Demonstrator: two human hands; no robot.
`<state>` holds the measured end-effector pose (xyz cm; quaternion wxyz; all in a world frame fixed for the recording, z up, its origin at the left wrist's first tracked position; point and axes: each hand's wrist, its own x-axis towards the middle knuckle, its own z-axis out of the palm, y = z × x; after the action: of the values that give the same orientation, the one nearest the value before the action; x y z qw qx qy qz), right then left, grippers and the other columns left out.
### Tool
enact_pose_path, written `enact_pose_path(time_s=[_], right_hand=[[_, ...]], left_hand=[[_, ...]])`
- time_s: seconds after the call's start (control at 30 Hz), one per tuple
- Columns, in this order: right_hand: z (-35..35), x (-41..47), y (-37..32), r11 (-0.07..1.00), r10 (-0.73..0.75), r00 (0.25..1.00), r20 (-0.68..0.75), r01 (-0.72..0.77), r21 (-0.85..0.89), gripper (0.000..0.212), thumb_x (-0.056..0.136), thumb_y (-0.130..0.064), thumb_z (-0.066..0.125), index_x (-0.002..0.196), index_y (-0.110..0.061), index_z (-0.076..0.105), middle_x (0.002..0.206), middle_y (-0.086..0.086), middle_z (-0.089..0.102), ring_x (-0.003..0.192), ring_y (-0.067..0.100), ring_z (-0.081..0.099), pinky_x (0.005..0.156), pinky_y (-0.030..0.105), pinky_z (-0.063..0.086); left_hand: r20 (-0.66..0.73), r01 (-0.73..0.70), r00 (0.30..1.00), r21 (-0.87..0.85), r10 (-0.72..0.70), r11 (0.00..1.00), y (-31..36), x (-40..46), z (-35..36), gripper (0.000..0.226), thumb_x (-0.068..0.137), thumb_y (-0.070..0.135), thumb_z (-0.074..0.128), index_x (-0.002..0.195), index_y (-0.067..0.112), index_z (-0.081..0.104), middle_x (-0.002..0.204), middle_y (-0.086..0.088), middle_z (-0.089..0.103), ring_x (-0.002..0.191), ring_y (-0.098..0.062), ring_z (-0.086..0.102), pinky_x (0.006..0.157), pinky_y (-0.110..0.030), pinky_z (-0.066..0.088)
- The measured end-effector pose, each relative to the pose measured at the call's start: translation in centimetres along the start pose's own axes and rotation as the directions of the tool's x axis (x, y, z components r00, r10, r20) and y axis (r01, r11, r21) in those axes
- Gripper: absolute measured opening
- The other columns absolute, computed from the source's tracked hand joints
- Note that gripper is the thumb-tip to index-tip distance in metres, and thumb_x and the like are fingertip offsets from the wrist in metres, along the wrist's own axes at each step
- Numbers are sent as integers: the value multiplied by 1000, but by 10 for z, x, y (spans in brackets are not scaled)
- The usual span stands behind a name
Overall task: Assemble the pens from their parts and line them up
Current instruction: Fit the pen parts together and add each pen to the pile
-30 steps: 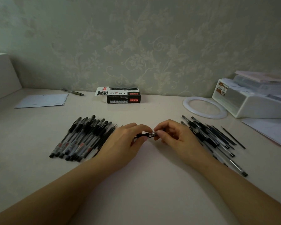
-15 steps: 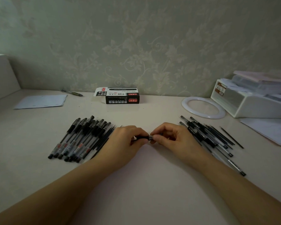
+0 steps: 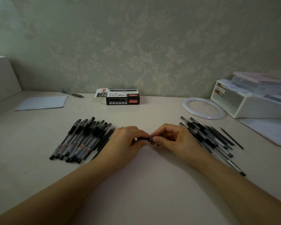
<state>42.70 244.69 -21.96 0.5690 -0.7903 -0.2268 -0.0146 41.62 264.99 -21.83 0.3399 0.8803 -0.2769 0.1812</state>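
**At table centre: pen held between both hands**

Midway across the table [image 3: 136, 184], the left hand [image 3: 125, 143] and right hand [image 3: 173, 140] meet on one pen [image 3: 143, 139]. Its visible section is a short black barrel with a pale metallic band at the right end, lying roughly level from 9 to 3 o'clock. The left hand's grip is curled round the barrel; the right hand's grip pinches the banded end between thumb and fingertips [image 3: 155, 140].

At 9 o'clock from the hands lies the row of assembled pens [image 3: 81, 140], with black caps, clear barrels and red-marked labels, slanting from 7 towards 1 o'clock. At 3 o'clock lies the pile of loose pen parts [image 3: 208, 137], dark barrels and thin refills overlapping.

Compared with one second ago, the hands have closed together: the exposed length of pen between them is shorter, and the pale tip piece now sits against the barrel rather than apart from it. Both piles are unchanged.

Most of the pen is hidden inside the two palms, so its full length and its far ends cannot be made out. Individual items in the right pile overlap too densely to tell apart. At 12 o'clock stands a black-and-white pen box [image 3: 120, 98].
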Motion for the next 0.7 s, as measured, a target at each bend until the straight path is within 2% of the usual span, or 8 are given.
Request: enact_pose_path(time_s=[0.07,0.2,0.37,0.43,0.5,0.57,0.7], right_hand=[[0,0,1,1000,-2,1000,3,2,12,6,87,-4,70,91,-7,73,82,7,76,77,14,70,75,19,54],[0,0,2,999,8,1000,18,-8,41,5,88,-6,70,92,-9,73,85,10,76,85,31,70,78,24,56],[1,1,-3,999,-18,1000,-21,19,40,9,91,-9,67,97,-13,72,87,6,75,80,19,70,76,24,56],[4,0,-2,1000,-22,998,-59,21,-19,13,93,-15,66,104,-19,69,88,1,74,82,18,70,78,30,58],[5,-1,-1,996,-11,992,-122,0,-91,13,93,-23,65,106,-25,68,88,-4,75,81,16,69,81,36,57],[4,-2,0,992,0,981,-195,-24,-121,10,93,-24,64,102,-27,68,87,-7,74,79,12,67,81,38,56],[4,-2,1,983,1,979,-202,-38,-181,9,93,-22,64,98,-27,70,84,-10,73,75,4,63,74,27,54]], left_hand=[[-3,-7,1000,2,7,1000,0,0,0,16,87,18,68,99,25,75,80,11,67,72,-5,57,65,-13,41],[-22,1,1000,-5,-1,1000,2,-2,0,14,86,19,69,98,25,75,80,10,68,71,-5,57,65,-17,43],[-78,-41,996,65,46,997,11,-1,-3,13,87,19,68,98,21,74,84,9,66,70,-5,56,64,-16,44],[-139,-31,989,150,52,988,13,1,-8,12,87,18,67,98,18,73,87,5,61,66,-7,55,60,-23,45],[-236,60,972,280,8,958,9,3,-19,13,89,20,64,99,16,71,90,1,56,66,-17,56,56,-33,46],[-313,200,947,393,-74,898,0,3,-35,15,90,21,60,100,14,69,91,-3,55,71,-24,56,55,-33,42],[-365,467,877,487,-313,738,-19,-1,-55,23,95,24,50,112,15,63,99,-7,58,88,-29,54,68,-39,45]])
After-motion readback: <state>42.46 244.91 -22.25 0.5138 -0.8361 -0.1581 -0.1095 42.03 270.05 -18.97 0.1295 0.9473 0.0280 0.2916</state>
